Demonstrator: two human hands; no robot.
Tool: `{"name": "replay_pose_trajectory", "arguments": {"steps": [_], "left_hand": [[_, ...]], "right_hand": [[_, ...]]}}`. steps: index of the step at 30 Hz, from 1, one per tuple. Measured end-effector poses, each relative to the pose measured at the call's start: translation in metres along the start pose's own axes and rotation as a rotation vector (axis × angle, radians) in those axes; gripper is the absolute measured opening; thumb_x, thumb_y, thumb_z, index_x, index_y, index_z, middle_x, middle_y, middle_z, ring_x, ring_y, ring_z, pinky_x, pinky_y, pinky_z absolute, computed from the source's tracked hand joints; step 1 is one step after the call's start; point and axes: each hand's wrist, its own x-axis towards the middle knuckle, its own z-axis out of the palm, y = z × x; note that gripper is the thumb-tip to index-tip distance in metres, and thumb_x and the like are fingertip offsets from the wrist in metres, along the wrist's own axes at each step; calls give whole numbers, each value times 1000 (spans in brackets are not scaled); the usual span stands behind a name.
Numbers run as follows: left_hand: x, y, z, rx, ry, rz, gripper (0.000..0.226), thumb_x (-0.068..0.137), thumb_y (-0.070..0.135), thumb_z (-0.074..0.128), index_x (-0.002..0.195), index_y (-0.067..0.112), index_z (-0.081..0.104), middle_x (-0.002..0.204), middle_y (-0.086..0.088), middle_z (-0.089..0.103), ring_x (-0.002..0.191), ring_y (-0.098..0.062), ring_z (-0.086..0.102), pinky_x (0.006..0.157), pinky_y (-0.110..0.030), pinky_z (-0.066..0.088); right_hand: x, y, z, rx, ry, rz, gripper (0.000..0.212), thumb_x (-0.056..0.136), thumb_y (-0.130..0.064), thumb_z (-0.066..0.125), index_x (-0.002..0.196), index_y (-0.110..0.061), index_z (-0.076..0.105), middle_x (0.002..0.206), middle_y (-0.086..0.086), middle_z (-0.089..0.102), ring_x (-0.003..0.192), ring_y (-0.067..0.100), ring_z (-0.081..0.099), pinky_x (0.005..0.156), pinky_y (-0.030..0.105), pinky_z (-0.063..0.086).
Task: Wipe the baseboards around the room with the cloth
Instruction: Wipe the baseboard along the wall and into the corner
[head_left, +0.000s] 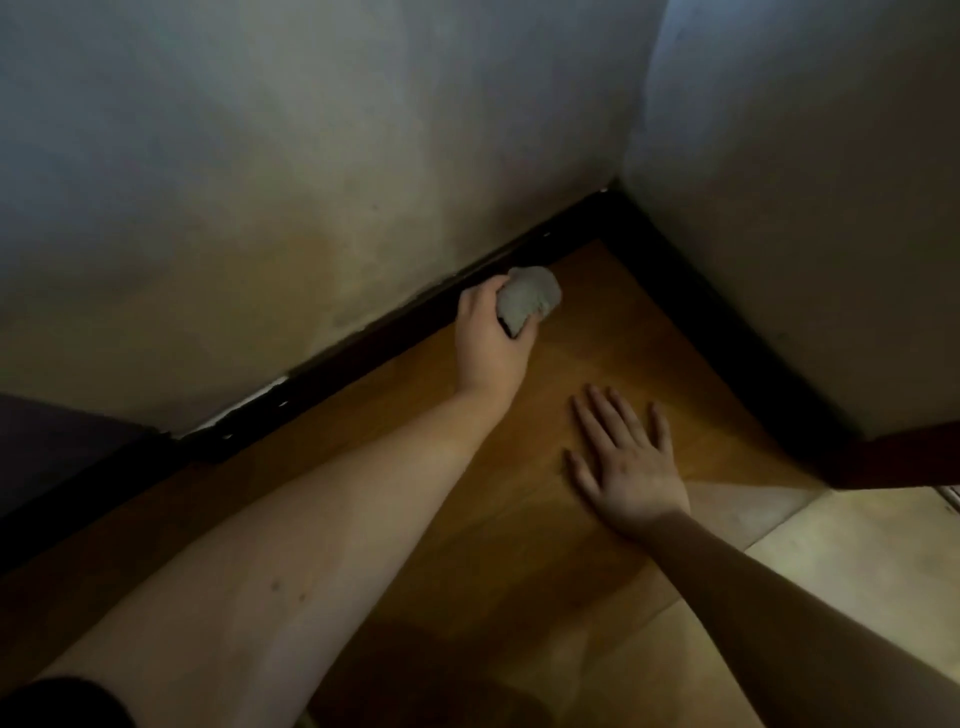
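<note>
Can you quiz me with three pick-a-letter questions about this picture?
1. Where is the cloth?
A. against the baseboard
B. on the pale tiles
C. hanging on the wall

2. What colour is the cloth?
A. red
B. grey
C. yellow

3. How is the right hand?
A. making a fist
B. holding a brush
C. flat on the floor, fingers spread

Answers: 1 A, the left hand presses it there. 2 B, it looks pale grey. 3 C, its palm lies down on the wood.
</note>
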Motion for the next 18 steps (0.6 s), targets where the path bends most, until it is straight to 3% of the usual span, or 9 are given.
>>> {"name": "replay_pose_trajectory", "arguments": {"steps": [5,10,15,18], "left_hand": [[38,30,39,22,-68,40,51,85,18,75,132,12,56,131,-9,54,119,-25,55,93,-21,37],[68,53,69,-6,-16,47,54,86,18,73,136,15,51,135,-7,52,123,-24,52,98,-23,36],[86,72,93,-47,32,-20,45,89,20,71,129,10,53,131,-11,50,119,-26,53,93,-16,31],[90,84,107,-27,33,-30,40,90,19,70,124,7,53,131,-11,44,115,-28,54,96,-24,39]], "right_hand": [[0,3,-2,66,0,-28,67,99,-66,16,157,-36,0,164,-9,5,151,11,-6,120,51,-4],[-1,6,-5,116,-10,-52,67,99,-66,16,157,-36,3,165,-8,6,151,12,-5,120,52,-4],[-2,7,-5,143,-13,-49,67,99,-66,19,157,-37,3,164,-8,5,151,12,-6,119,52,-7],[-2,8,-3,160,3,-46,67,99,-66,21,157,-36,7,164,-7,10,152,13,-2,119,52,-7]]}}
